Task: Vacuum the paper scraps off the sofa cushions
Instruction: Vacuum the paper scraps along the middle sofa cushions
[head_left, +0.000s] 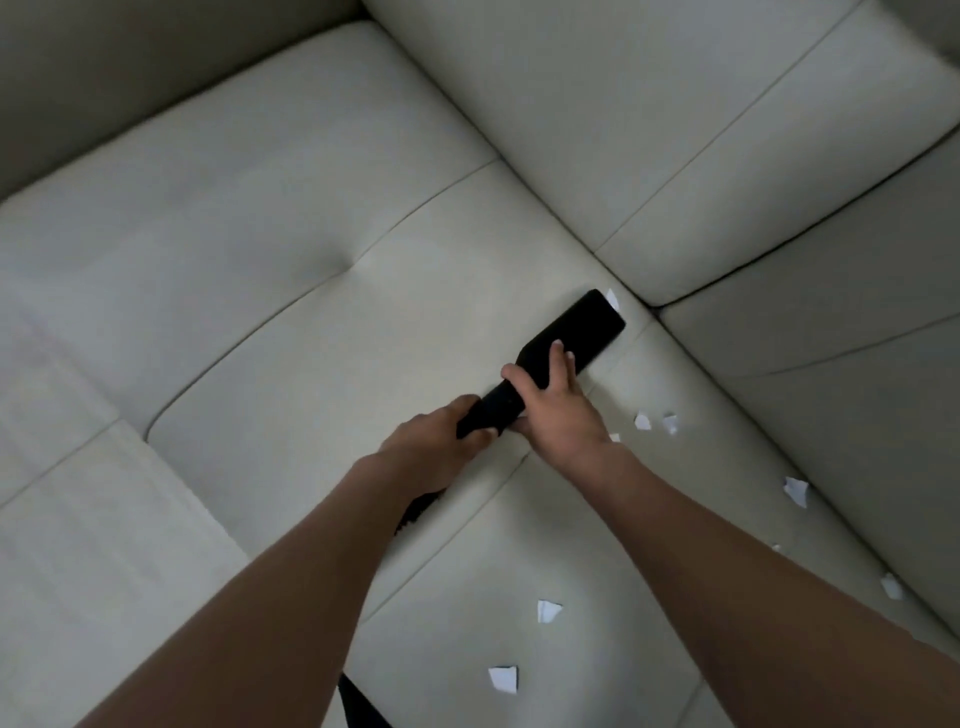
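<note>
Black flat plastic vacuum nozzle (582, 325) lies angled on the cream leather sofa seat cushion (311, 322), wide end up against the seam below the back cushion (623, 130). Left hand (436, 441) grips the narrow neck from the left, fingers wrapped. Right hand (556, 400) holds the nozzle further up, thumb on the left side, fingers over the top. One small white torn paper scrap (612, 300) touches the nozzle's far corner. Two scraps (642, 421) sit just right of the right hand. More scraps are scattered: right edge (796, 490), far right (891, 586), between the forearms (548, 610), bottom (503, 678).
</note>
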